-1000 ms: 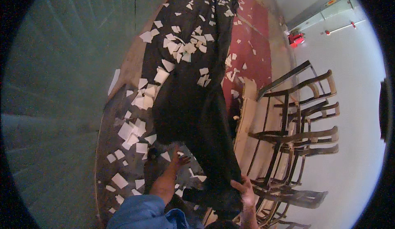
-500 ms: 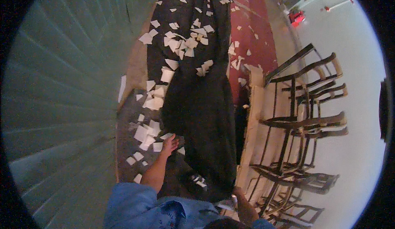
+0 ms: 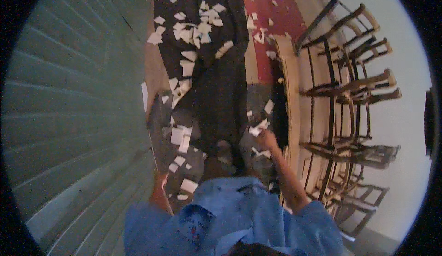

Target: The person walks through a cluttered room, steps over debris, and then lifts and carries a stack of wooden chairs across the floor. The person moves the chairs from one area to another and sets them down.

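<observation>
Green ribbed wall (image 3: 69,118): far to the left of both hands, running up the view. Left hand (image 3: 159,194): low beside the blue sleeve (image 3: 221,219), mostly hidden; whether it is open or closed cannot be told. White paper pieces (image 3: 182,136): scattered on the floor just right of and above the left hand, thicker farther up. Black cloth (image 3: 221,95): long dark strip lying on the floor between the two hands and stretching well beyond them, littered with white scraps at its far end. Right hand (image 3: 266,138): arm extended, fingers closed around a white paper scrap (image 3: 258,128) at the cloth's right edge. Red floor strip (image 3: 264,35): above the right hand. Stacked wooden chairs (image 3: 350,99): to the right of the right hand, near a pale wall.
</observation>
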{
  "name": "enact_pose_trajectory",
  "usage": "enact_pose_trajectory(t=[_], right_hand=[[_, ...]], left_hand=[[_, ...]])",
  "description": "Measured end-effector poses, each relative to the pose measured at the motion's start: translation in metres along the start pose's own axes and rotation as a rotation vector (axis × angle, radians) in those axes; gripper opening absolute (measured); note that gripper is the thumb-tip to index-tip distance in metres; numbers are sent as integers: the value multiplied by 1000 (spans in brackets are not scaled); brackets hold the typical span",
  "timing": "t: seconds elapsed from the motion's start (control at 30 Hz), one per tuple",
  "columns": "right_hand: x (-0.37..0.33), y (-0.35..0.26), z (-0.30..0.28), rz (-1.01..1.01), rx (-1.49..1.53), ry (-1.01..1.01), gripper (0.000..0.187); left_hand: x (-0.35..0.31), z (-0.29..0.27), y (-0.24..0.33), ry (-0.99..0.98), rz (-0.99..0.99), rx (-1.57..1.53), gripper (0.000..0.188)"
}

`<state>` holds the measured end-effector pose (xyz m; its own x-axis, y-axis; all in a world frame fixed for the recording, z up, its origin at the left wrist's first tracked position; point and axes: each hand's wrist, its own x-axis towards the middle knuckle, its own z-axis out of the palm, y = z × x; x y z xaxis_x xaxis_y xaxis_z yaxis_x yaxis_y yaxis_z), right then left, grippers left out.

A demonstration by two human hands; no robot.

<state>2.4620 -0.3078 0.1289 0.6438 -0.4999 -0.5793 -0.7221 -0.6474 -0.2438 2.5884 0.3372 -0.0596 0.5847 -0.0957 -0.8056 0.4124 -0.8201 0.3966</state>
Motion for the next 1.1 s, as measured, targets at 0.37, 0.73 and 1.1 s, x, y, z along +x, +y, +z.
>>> enact_pose_trajectory(t=[0.37, 0.73, 1.1], right_hand=[[-176, 206, 108, 408, 135, 64, 55], [-236, 199, 198, 492, 197, -257, 42], [12, 158, 66, 12, 363, 173, 62]], left_hand=[[3, 42, 308, -205, 359, -312, 70], [6, 75, 165, -269, 188, 161, 50], [-9, 58, 263, -235, 185, 117, 45]])
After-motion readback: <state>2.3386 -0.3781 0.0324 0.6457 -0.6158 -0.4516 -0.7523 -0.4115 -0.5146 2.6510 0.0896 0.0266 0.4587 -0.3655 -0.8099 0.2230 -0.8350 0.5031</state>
